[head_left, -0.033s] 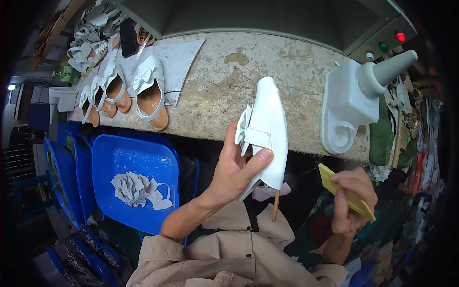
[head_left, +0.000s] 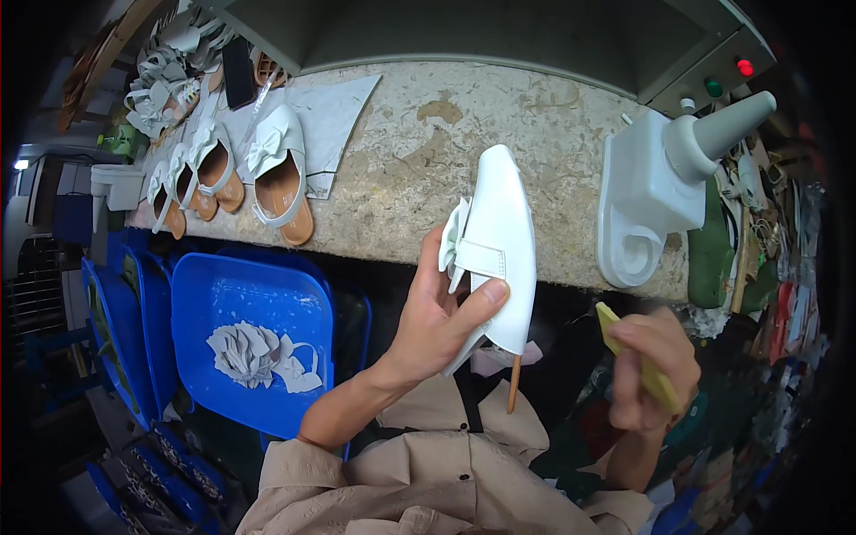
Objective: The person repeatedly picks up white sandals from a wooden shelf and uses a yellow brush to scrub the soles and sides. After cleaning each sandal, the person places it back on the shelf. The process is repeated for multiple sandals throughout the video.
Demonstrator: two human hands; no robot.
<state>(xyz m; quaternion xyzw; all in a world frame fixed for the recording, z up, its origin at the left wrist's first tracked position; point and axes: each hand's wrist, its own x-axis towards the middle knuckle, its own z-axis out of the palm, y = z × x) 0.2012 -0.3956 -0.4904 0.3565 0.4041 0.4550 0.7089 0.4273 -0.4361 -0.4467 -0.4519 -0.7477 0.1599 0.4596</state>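
In the head view, your left hand (head_left: 432, 321) pinches a white shoe (head_left: 510, 259) with a bow between thumb and fingers, at the near edge of the tabletop (head_left: 401, 169). Your right hand (head_left: 660, 352), fingers closed round a flat yellow piece (head_left: 658, 385), is apart from the shoe, below the white dispenser (head_left: 655, 192). White sandals (head_left: 274, 144) stand at your left.

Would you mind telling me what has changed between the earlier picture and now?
The right hand has turned slightly; the yellow block in it now looks narrower and tilts a little steeper, its lower end shifted left. Nothing was taken hold of or let go. The left hand holds the white shoe as before, and the sandals on the workbench stayed put.
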